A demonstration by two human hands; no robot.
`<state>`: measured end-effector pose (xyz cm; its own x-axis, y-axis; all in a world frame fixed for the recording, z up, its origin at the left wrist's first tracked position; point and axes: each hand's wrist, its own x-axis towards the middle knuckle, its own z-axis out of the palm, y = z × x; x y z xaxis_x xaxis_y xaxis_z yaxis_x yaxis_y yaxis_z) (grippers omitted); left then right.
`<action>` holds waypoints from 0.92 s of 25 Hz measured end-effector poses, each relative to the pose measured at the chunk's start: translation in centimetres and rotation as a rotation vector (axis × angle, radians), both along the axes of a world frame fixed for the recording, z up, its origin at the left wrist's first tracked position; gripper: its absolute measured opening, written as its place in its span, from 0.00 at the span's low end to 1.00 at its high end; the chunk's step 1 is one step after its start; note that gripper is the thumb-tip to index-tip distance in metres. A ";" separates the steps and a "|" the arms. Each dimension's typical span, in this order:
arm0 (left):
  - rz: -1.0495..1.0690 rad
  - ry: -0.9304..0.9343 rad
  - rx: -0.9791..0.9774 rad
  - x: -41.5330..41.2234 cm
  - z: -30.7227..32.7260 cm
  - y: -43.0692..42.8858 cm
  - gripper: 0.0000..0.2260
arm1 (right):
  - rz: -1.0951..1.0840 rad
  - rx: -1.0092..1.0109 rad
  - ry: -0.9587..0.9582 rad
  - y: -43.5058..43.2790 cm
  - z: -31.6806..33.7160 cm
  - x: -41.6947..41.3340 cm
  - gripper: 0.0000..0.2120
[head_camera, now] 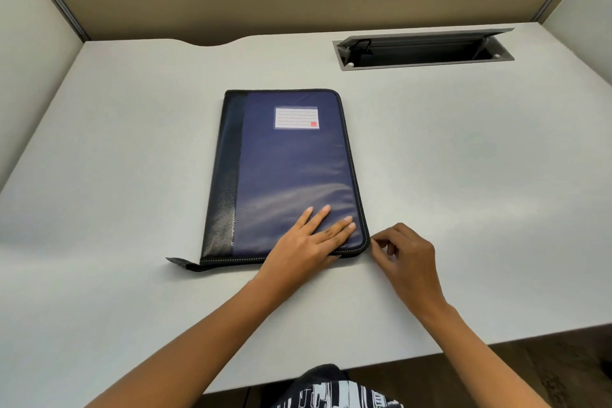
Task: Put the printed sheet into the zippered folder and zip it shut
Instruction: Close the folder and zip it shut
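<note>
Folder (291, 169) lies closed and flat mid-desk (132, 142), long side running away from the person. Navy cover, slightly wrinkled and shiny. Black leather-look strip (228, 175) down its left side, pale stitching along the edge. Clear label pocket (296, 117) near the top holds a lined card with a red mark. Black tab (180, 263) sticks out at the near-left corner.

Left hand (308, 242) presses flat on the cover's near-right part, fingers straight and spread. Right hand (407, 255) is at the near-right corner, fingers curled, tips touching the edge; can't tell whether it pinches anything.

Cable hatch (424, 50) at far right, lid raised.
</note>
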<state>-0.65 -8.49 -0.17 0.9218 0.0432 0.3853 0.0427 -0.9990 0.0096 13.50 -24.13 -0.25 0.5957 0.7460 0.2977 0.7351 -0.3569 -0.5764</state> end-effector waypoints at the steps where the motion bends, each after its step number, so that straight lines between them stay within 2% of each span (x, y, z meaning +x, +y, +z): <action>1: 0.002 -0.022 0.005 0.0 0.1 0.0 0.22 | -0.014 0.010 0.024 0.5 0.0 0.4 0.07; 11: 0.003 -0.029 -0.010 0.2 0.0 0.0 0.21 | 0.071 0.010 0.046 5.2 -0.5 5.2 0.04; 16: 0.002 -0.032 -0.022 0.3 -0.1 0.0 0.20 | 0.035 -0.003 0.066 11.0 -0.1 8.9 0.02; 23: 0.013 -0.027 -0.011 0.2 -0.3 0.0 0.17 | -0.031 -0.100 0.086 20.1 1.0 14.8 0.06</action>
